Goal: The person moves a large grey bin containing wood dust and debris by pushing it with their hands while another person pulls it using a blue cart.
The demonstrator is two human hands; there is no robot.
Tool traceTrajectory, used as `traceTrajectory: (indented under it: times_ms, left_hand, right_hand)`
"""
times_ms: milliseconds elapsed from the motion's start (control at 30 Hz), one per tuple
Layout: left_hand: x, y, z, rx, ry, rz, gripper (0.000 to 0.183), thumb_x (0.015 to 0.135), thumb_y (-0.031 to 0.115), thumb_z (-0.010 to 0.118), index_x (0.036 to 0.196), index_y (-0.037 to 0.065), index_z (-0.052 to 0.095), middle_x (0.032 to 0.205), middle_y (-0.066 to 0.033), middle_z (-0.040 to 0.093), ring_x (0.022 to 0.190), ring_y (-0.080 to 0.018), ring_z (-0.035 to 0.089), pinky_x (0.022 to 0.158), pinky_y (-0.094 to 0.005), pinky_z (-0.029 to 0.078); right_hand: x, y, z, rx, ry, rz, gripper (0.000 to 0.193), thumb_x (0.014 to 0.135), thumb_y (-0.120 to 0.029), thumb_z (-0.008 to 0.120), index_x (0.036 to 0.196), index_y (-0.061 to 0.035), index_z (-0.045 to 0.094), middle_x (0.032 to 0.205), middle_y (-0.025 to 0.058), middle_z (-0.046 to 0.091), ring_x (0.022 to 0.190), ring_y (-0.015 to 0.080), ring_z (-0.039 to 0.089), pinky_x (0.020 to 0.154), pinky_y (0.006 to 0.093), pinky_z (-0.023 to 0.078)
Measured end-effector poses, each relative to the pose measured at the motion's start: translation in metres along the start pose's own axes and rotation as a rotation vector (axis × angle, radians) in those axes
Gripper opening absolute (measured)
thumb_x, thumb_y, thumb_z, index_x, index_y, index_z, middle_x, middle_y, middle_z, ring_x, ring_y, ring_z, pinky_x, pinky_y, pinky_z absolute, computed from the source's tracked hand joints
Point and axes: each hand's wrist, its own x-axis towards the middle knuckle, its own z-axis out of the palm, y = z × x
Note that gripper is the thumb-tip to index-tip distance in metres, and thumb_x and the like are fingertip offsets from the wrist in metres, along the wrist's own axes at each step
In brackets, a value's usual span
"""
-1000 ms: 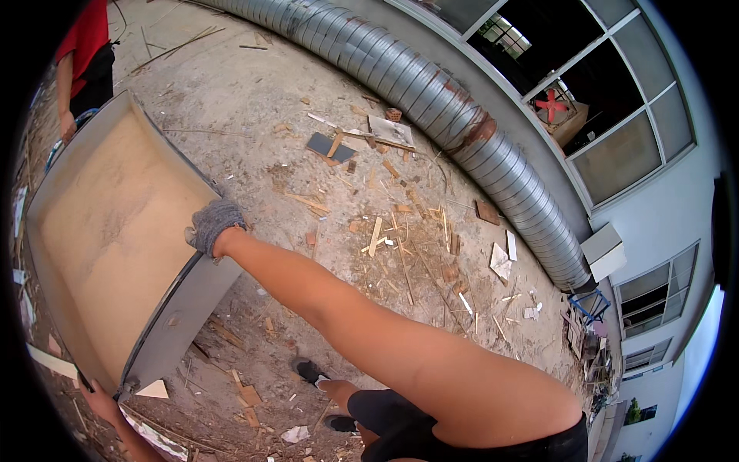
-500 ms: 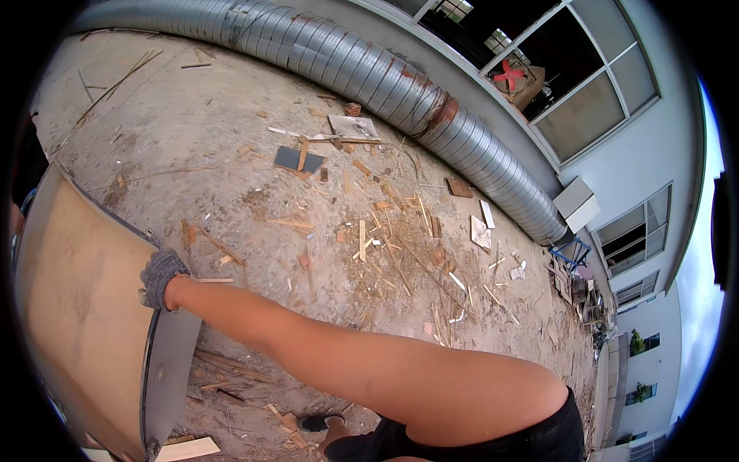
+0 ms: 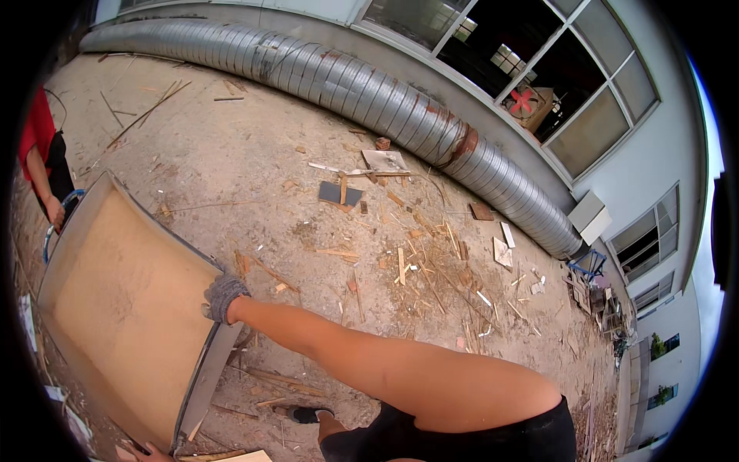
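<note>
A deep cart (image 3: 127, 285) with a tan, dusty inside and a dark rim stands tilted at the left. My right hand (image 3: 225, 297), in a grey knit glove, grips its right-hand rim. The bare right arm stretches across the view to it. At the bottom edge, a few bare fingers of my left hand (image 3: 150, 454) show against the cart's near end; the rest is cut off. Nothing loose shows inside the cart. A blue tube handle (image 3: 54, 225) is at its far left side, held by another person's hand (image 3: 54, 209).
That person, in a red shirt (image 3: 37, 127), stands at the far left. Wood scraps (image 3: 402, 266), a dark board (image 3: 340, 193) and pale panels (image 3: 503, 252) litter the ground. A long ribbed metal duct (image 3: 369, 100) lies along the building wall. My shoe (image 3: 308, 414) is beside broken slats.
The cart and my gloved hand now sit farther right and lower in view. The other person has come into view at the left, and my left fingers at the bottom. The view has shifted.
</note>
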Motion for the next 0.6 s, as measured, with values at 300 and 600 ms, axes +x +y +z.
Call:
traceTrajectory:
  times_ms: [300,600]
  left_hand:
    - [0.099,-0.022,-0.043,-0.630,-0.233,-0.374,0.062,0.094,0.044,0.047,0.135,-0.003,0.044,0.130,-0.0220,0.053,0.117,-0.0364,0.053,0.101,-0.0475,0.040]
    - [0.166,-0.019,-0.021,-0.737,-0.028,-0.271,0.056,0.089,0.030,0.056,0.132,-0.005,0.047,0.129,-0.0259,0.053,0.118,-0.0394,0.050,0.103,-0.0458,0.038]
  right_hand:
    - [0.055,-0.056,-0.029,0.017,0.017,0.112,0.043,0.082,-0.046,0.049,0.084,-0.0077,0.069,0.086,0.0139,0.068,0.090,0.0324,0.061,0.082,0.0463,0.047]
    - [0.121,-0.048,0.006,0.016,-0.031,0.098,0.044,0.084,-0.048,0.047,0.087,-0.0105,0.069,0.091,0.0113,0.068,0.090,0.0304,0.061,0.079,0.0467,0.047]
